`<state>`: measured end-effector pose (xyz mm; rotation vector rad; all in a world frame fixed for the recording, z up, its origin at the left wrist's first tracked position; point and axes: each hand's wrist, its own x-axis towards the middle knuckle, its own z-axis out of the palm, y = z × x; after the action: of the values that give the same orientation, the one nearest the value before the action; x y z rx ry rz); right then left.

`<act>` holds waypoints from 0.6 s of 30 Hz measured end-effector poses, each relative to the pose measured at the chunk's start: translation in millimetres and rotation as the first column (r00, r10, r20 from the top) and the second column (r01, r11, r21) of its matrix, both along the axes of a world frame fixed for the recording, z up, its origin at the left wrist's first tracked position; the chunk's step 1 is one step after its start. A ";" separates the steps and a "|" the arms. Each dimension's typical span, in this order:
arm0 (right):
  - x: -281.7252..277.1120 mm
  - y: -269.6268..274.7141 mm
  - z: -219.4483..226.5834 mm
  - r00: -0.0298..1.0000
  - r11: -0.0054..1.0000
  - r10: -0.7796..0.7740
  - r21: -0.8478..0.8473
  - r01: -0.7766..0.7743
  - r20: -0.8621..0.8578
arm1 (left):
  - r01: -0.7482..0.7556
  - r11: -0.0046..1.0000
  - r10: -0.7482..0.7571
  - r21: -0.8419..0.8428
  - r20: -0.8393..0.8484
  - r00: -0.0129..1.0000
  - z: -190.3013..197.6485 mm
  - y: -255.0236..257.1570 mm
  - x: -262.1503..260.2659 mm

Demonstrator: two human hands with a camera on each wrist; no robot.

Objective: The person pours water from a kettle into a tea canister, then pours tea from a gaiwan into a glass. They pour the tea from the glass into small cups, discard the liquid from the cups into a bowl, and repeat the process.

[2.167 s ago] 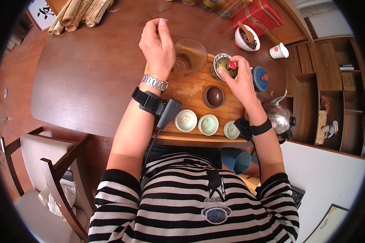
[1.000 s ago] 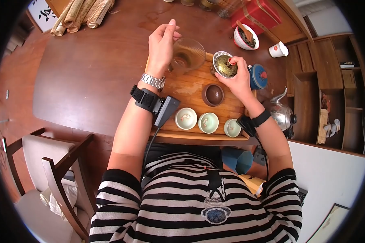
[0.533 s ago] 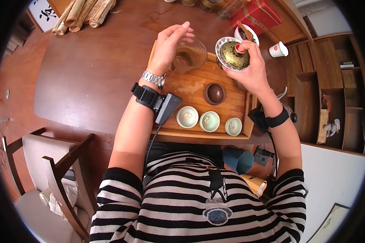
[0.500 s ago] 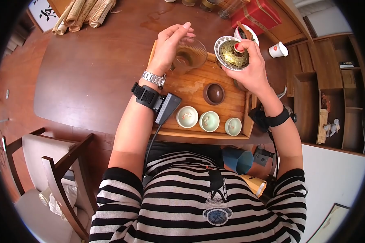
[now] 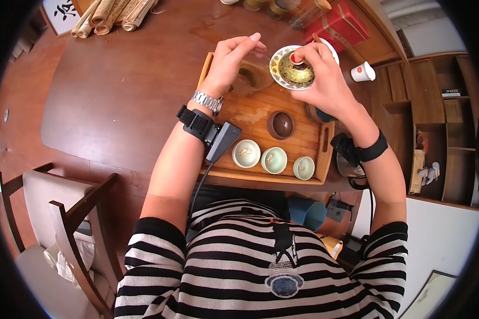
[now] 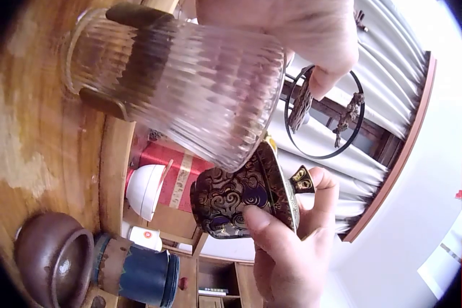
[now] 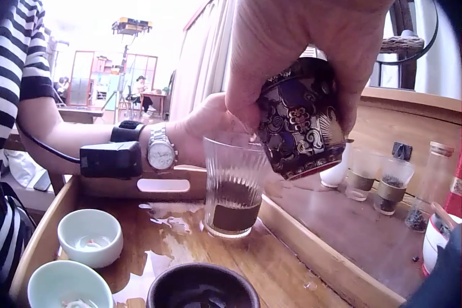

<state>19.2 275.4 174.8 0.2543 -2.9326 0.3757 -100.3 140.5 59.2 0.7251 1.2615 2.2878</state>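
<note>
My right hand [image 5: 327,80] grips a gaiwan, fingers on the red knob of its gold lid [image 5: 295,72]. Its dark body [image 7: 299,120] with swirling gold patterns shows in the right wrist view. The gaiwan [image 6: 224,203] is raised and tilted, its rim close by the mouth of a ribbed glass pitcher [image 7: 234,185]. That pitcher stands on the wooden tray [image 7: 166,218], a brown band round its lower part. Beside the pitcher's rim is my left hand [image 5: 229,61], thumb extended, fingers loosely bent and holding nothing.
Three pale green cups [image 5: 274,160] line the tray's near edge, with a brown bowl [image 5: 281,125] behind them. Right of the tray are a blue lidded jar [image 6: 148,272] and a partly hidden kettle [image 5: 350,166]. A paper cup [image 5: 363,72] and red box [image 5: 338,26] stand farther back.
My right hand has lifted the gaiwan from the tray's right side, brought it left to the glass pitcher and tilted it. My left hand has shifted right, closer to the pitcher's rim.
</note>
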 end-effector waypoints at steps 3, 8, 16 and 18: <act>-2.6 -3.0 2.0 0.999 1.000 -0.010 0.014 0.009 0.045 | 0.003 0.997 -0.007 -0.072 -0.046 0.999 0.6 -1.0 -0.1; -6.6 -6.8 3.3 0.999 0.998 0.020 0.052 -0.023 0.047 | 0.002 0.998 -0.007 -0.070 -0.059 0.998 3.2 -2.0 1.2; -12.2 -10.3 7.8 0.995 0.987 0.096 0.128 -0.101 0.042 | 0.011 0.997 -0.014 -0.078 -0.035 0.999 2.3 -1.9 0.9; -13.0 -12.3 10.6 0.991 0.986 0.057 0.147 -0.075 0.124 | 0.014 0.997 -0.017 -0.079 -0.039 0.999 1.8 -1.9 0.5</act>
<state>6.2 263.1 185.4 0.3621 -3.0809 0.1821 -99.9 138.6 61.0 0.7533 1.3506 2.2085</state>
